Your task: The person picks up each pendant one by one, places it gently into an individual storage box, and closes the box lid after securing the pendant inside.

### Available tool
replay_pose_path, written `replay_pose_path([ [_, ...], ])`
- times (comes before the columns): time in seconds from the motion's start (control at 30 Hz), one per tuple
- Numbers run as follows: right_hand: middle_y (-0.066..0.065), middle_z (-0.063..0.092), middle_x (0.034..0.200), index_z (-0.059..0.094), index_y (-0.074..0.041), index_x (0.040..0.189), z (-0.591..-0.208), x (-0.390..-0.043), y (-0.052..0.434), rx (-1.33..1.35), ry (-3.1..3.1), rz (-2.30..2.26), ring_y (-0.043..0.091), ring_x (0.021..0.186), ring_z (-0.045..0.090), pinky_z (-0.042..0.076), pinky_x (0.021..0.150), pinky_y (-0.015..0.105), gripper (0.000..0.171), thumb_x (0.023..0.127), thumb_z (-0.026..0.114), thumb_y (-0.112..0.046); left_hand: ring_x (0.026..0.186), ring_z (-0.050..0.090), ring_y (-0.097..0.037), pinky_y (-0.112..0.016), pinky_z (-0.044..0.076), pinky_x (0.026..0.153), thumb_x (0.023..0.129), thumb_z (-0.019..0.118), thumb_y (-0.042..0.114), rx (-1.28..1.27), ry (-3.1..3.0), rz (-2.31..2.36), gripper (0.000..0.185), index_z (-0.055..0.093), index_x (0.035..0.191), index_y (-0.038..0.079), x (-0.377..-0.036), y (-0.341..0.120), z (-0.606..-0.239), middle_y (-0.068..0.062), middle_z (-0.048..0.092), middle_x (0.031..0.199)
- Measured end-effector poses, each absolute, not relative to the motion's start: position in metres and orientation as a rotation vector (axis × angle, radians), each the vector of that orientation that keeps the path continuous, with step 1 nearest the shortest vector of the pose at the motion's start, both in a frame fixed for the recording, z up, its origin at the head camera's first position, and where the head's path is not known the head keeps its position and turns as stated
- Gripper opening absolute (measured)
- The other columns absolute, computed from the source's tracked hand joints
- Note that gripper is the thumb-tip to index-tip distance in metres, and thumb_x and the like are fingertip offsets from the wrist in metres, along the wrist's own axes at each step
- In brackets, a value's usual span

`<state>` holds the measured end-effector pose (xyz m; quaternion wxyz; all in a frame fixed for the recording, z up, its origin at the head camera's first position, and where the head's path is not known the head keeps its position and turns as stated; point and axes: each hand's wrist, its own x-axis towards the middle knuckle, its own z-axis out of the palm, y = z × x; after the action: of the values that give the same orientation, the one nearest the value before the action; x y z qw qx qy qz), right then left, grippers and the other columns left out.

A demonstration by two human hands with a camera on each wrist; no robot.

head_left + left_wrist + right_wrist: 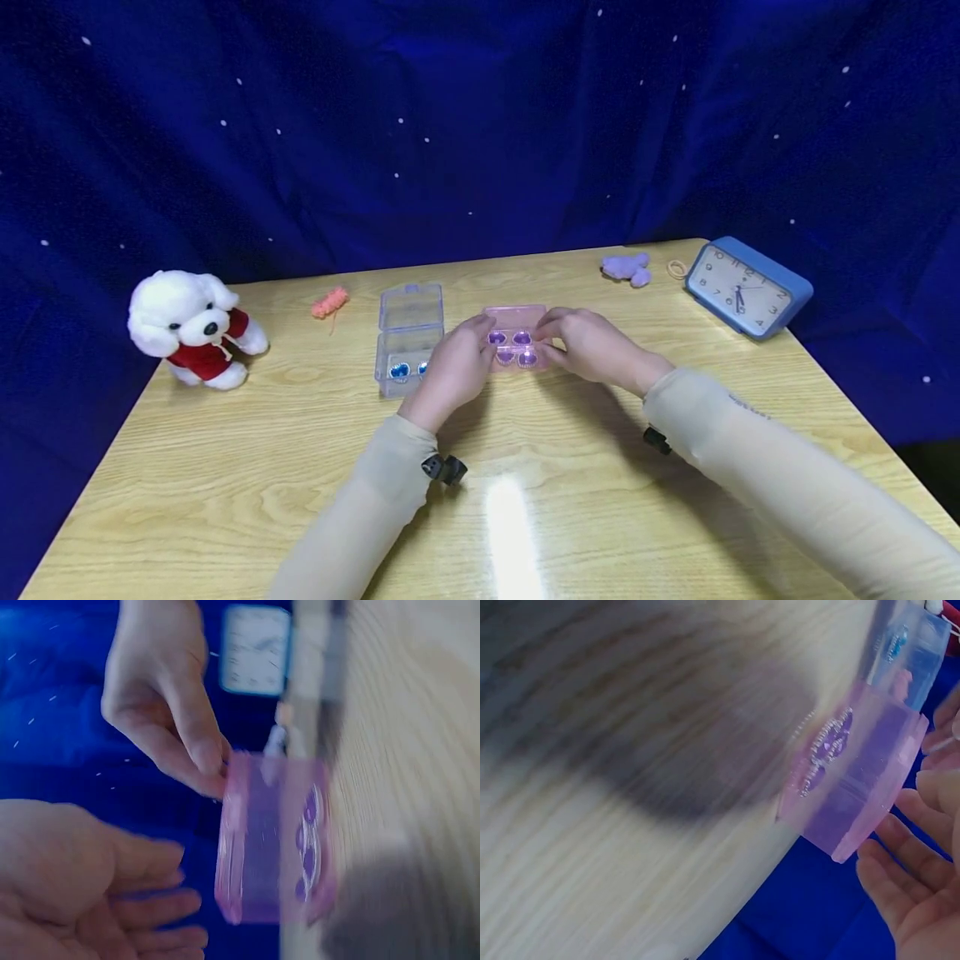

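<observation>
A see-through pink box [515,312] lies on the table with its lid raised. Inside it sit several purple gems [522,337] with pale beaded rims. My left hand [461,358] is at the box's left side; in the left wrist view its fingers are loosely extended, apart from the box. With thumb and fingers, my right hand [588,343] pinches the edge of the box at its right side. To the left stands a clear box [411,310], lid up, holding blue gems [400,372]; my left hand partly hides it.
A white plush dog [183,321] in red sits at the table's left. Orange yarn [330,302] lies behind the clear box. Toward the back right are a small purple plush toy [626,267], a pale ring-shaped band [677,269] and a blue clock [742,287]. A dark blue curtain hangs behind.
</observation>
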<state>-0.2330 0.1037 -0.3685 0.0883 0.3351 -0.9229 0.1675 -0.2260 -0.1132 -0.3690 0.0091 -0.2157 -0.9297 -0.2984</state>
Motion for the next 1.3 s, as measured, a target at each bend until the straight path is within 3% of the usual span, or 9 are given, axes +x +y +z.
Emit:
replay_pose_path([
  [0.1, 0.017, 0.069, 0.111, 0.075, 0.002, 0.102, -0.371, -0.230, 0.102, 1.016, -2.726, 0.466, 0.033, 0.099, 0.068, 0.056, 0.091, 0.045, 0.018, 0.089, 0.074, -0.010, 0.120, 0.058, -0.035, -0.044, 0.047, 0.104, 0.096, 0.063, 0.007, -0.909, -2.874, -0.534, 0.029, 0.065, 0.123, -0.005, -0.229, -0.117, -0.369, -0.021, 0.060, 0.132],
  [0.23, 0.017, 0.070, 0.111, 0.076, 0.003, 0.099, -0.375, -0.228, 0.099, 1.034, -2.697, 0.445, 0.032, 0.099, 0.069, 0.057, 0.089, 0.044, 0.016, 0.088, 0.075, -0.010, 0.093, 0.068, -0.028, -0.038, 0.059, 0.083, 0.094, 0.067, 0.007, -1.102, -2.814, -0.196, 0.014, 0.073, 0.105, 0.001, -0.234, -0.121, -0.369, -0.013, 0.070, 0.110],
  [0.47, 0.016, 0.071, 0.107, 0.077, 0.001, 0.099, -0.380, -0.230, 0.098, 1.032, -2.635, 0.388, 0.031, 0.094, 0.070, 0.059, 0.084, 0.043, 0.016, 0.086, 0.076, -0.009, 0.068, 0.067, -0.016, -0.026, 0.058, 0.061, 0.095, 0.063, 0.001, -1.157, -2.672, 0.029, 0.014, 0.075, 0.093, 0.008, -0.236, -0.121, -0.369, -0.004, 0.072, 0.084],
  [0.6, 0.014, 0.072, 0.104, 0.078, 0.000, 0.099, -0.383, -0.229, 0.097, 1.006, -2.606, 0.371, 0.030, 0.092, 0.070, 0.060, 0.079, 0.042, 0.017, 0.083, 0.079, -0.008, 0.060, 0.064, -0.014, -0.022, 0.056, 0.053, 0.094, 0.063, 0.000, -1.179, -2.610, 0.057, 0.015, 0.075, 0.090, 0.008, -0.237, -0.122, -0.371, -0.003, 0.070, 0.077],
  [1.13, 0.012, 0.073, 0.093, 0.078, -0.003, 0.086, -0.393, -0.228, 0.095, 1.002, -2.521, 0.279, 0.025, 0.082, 0.071, 0.061, 0.071, 0.038, 0.004, 0.083, 0.077, -0.002, 0.066, 0.065, -0.012, -0.015, 0.053, 0.055, 0.095, 0.063, 0.002, -1.210, -2.650, -0.045, 0.015, 0.076, 0.099, 0.009, -0.237, -0.125, -0.377, -0.004, 0.073, 0.088],
  [1.2, 0.009, 0.072, 0.090, 0.077, -0.005, 0.084, -0.391, -0.229, 0.094, 1.011, -2.532, 0.255, 0.023, 0.077, 0.070, 0.061, 0.066, 0.036, 0.005, 0.082, 0.076, 0.000, 0.071, 0.067, -0.014, -0.017, 0.055, 0.059, 0.096, 0.063, 0.002, -1.233, -2.646, -0.062, 0.015, 0.076, 0.100, 0.008, -0.237, -0.126, -0.378, -0.005, 0.073, 0.090],
  [1.3, 0.006, 0.070, 0.084, 0.075, -0.006, 0.080, -0.385, -0.231, 0.092, 1.020, -2.553, 0.215, 0.019, 0.069, 0.067, 0.059, 0.059, 0.033, 0.007, 0.081, 0.076, 0.002, 0.091, 0.070, -0.021, -0.025, 0.058, 0.080, 0.095, 0.065, 0.003, -1.288, -2.654, -0.152, 0.016, 0.074, 0.108, 0.004, -0.240, -0.129, -0.375, -0.010, 0.073, 0.104],
])
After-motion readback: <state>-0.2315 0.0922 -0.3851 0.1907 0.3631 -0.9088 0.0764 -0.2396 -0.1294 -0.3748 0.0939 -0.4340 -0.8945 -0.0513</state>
